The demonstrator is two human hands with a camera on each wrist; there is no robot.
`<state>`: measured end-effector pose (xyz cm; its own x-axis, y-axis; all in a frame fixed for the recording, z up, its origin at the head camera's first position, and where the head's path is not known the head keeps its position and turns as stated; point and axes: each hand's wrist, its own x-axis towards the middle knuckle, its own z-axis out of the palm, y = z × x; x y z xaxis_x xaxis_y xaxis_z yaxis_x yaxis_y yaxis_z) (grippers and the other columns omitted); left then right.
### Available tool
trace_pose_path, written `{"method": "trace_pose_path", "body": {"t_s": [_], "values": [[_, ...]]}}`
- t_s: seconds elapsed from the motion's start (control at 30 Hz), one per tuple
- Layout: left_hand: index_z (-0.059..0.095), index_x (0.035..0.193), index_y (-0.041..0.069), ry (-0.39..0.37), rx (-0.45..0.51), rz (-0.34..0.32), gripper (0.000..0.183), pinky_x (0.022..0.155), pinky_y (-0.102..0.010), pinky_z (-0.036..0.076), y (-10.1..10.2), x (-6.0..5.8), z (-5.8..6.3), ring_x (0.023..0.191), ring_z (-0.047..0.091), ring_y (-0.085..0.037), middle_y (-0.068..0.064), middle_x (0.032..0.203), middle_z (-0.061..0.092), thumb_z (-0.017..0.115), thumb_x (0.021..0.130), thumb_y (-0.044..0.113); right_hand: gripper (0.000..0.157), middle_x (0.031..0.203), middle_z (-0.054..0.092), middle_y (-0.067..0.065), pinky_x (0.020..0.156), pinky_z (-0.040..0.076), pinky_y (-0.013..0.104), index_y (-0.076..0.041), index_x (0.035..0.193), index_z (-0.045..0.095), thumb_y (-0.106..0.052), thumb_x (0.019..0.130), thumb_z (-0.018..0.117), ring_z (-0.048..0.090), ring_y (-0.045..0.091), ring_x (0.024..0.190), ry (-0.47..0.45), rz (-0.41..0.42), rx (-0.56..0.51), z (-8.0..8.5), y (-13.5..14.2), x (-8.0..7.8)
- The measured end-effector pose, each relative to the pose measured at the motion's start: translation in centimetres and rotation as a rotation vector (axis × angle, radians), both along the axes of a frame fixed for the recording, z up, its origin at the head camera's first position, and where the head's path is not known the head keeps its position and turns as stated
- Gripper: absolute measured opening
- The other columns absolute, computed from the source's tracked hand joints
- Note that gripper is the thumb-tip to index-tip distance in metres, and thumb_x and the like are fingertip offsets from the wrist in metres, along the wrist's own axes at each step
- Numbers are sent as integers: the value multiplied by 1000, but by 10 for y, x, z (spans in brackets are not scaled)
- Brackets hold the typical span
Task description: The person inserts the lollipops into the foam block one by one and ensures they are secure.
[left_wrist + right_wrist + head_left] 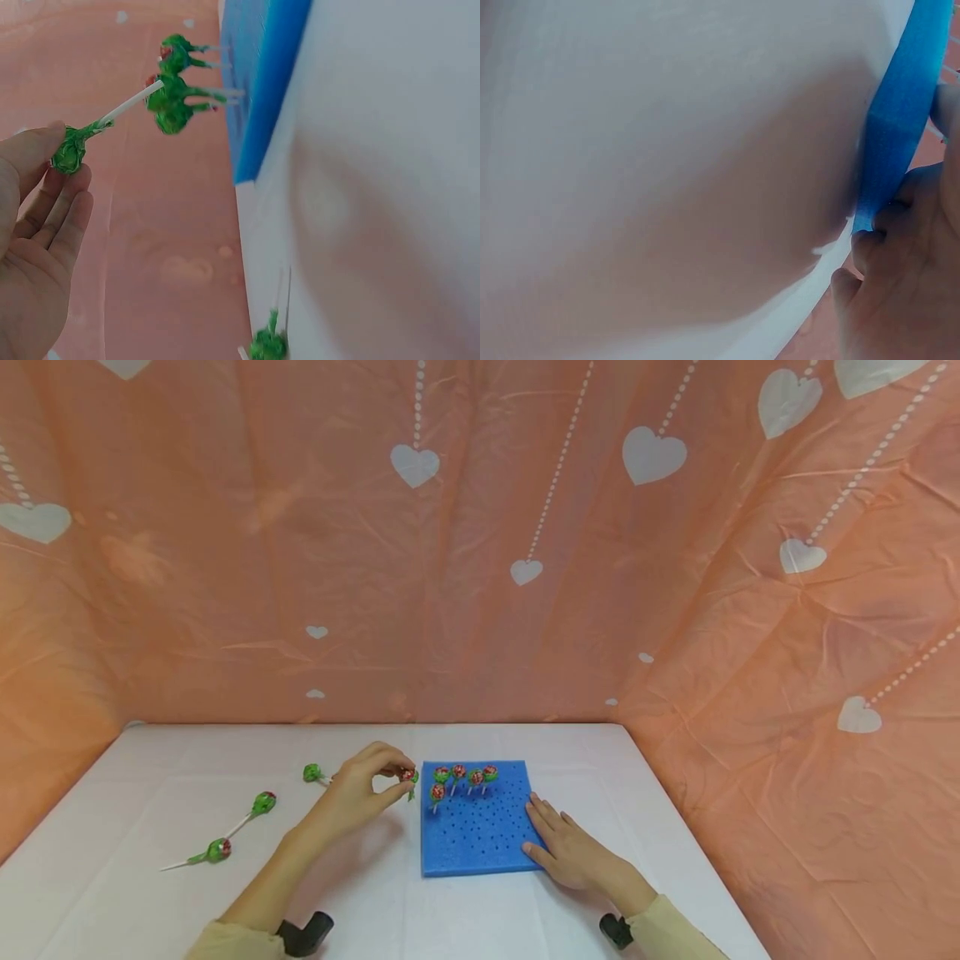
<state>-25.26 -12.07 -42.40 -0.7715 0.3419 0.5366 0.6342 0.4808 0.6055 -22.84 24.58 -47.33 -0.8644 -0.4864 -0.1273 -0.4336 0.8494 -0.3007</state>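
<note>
My left hand (363,785) pinches a lollipop (71,150) by its green-wrapped head, between thumb and fingers. Its white stick sticks out free, and the hand hovers just left of a blue foam board (480,835) dotted with small holes. Several lollipops (458,772) stand upright near the board's back left corner, their sticks in the foam. My right hand (573,852) rests with fairly straight fingers on the board's right edge; in the right wrist view it lies along the blue side (892,135).
On the white table (360,910), to the left, lie a lollipop (262,802), another nearer me (218,850), and one farther back (311,772) partly behind my left hand. An orange sheet with white hearts (415,466) hangs behind and beside the table.
</note>
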Motion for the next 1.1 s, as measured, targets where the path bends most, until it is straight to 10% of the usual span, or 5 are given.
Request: {"method": "trace_pose_path", "body": {"t_s": [1.1], "values": [[72,111,8,-116,29,-66,24,93,-45,60,63,-16,-7,105,66,-23,-4,111,66,80,89,0,75,172,14,17,124,23,60,1,163,24,-47,110,46,19,36,158,-29,-27,8,3,-4,1]]}}
